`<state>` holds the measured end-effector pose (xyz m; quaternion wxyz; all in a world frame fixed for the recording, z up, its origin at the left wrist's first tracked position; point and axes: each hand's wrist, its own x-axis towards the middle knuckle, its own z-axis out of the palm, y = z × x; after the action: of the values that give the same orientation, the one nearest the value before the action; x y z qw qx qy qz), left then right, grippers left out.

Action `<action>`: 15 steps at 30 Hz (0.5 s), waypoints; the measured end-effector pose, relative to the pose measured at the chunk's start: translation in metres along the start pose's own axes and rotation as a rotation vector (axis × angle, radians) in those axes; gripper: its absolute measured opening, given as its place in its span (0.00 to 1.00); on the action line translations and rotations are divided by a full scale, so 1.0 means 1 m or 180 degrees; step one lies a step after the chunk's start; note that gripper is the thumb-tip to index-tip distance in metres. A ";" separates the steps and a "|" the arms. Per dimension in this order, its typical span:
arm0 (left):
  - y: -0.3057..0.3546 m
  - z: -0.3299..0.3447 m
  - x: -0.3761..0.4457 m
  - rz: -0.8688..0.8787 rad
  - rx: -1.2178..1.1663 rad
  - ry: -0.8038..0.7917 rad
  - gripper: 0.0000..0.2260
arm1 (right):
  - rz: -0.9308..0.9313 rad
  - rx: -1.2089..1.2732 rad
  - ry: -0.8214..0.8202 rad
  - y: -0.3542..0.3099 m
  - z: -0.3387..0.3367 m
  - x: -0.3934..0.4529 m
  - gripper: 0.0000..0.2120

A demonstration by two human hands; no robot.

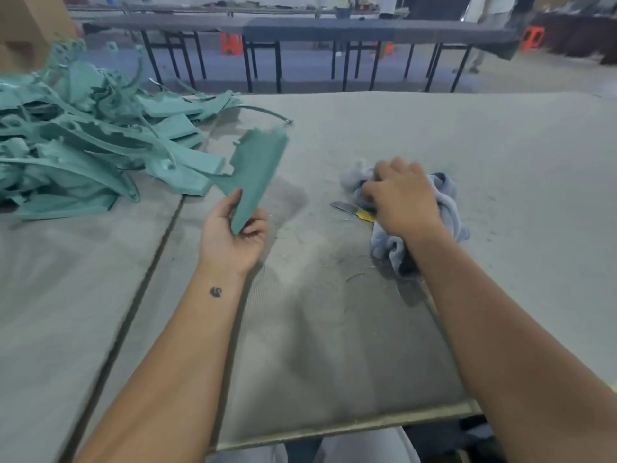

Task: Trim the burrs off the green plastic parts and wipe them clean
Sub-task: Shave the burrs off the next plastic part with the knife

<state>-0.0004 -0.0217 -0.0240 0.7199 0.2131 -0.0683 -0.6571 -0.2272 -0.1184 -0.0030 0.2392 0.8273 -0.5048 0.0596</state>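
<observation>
— Green plastic part (256,172), ragged along its top edge: where is it?
— Lifted off the grey worktop (434,135), pinched at its narrow lower end between thumb and curled fingers of the left hand (235,233).
— And the right hand (402,198)?
— Palm down on the crumpled blue-grey cloth (447,212), fingers bent and gripping into it. A yellow-handled knife (352,210) lies just beside, partly under the cloth. More green parts (83,145) are heaped at far left.
</observation>
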 end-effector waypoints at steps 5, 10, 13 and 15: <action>-0.020 0.012 0.005 0.0362 0.0701 0.0600 0.07 | -0.0246 0.0097 -0.0365 -0.005 0.000 -0.003 0.13; -0.023 0.011 -0.001 -0.0651 -0.0143 0.0098 0.10 | 0.0319 0.0024 -0.0951 -0.013 -0.008 0.000 0.11; -0.029 0.013 -0.003 -0.0981 -0.0239 -0.0154 0.14 | 0.0559 0.0042 -0.1218 -0.020 -0.013 0.005 0.09; -0.030 0.014 -0.006 -0.1064 -0.0278 -0.0243 0.16 | 0.0667 0.0146 -0.1316 -0.023 -0.017 0.008 0.07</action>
<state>-0.0341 -0.0204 -0.0221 0.6060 0.1650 -0.0305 -0.7776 -0.2011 -0.1084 0.0066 0.1044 0.7702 -0.6248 -0.0752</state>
